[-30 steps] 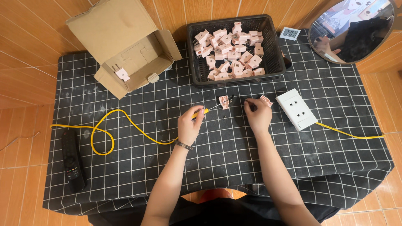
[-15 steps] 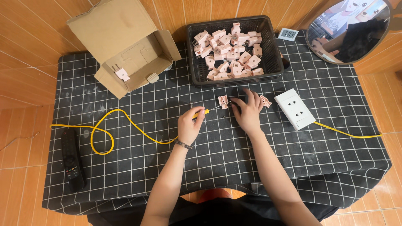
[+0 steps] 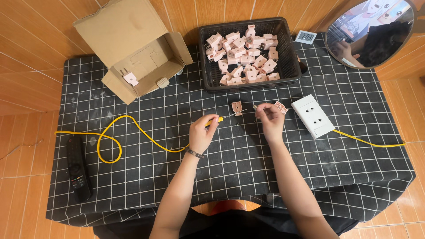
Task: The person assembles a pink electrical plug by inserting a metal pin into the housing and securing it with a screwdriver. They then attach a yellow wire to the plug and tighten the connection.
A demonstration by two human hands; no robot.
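Observation:
My left hand (image 3: 202, 132) pinches the end of a yellow cable (image 3: 133, 126) whose bare tip points right toward a small pink plug part (image 3: 237, 107) lying on the cloth. My right hand (image 3: 268, 120) hovers just right of that part with fingertips pinched on something tiny; I cannot make out what it is. A second pink plug part (image 3: 280, 106) lies right beside my right hand. The yellow cable loops away to the left across the black checked cloth (image 3: 248, 168).
A black basket (image 3: 292, 62) with several pink plug parts stands at the back. An open cardboard box (image 3: 133, 48) sits back left, a white socket block (image 3: 313, 116) with a yellow lead on the right, a black remote (image 3: 77, 168) front left, a round mirror (image 3: 369, 31) back right.
My right hand shifted left toward the pink part, then lifted slightly with its fingertips pinched. My left hand has stayed on the cable end.

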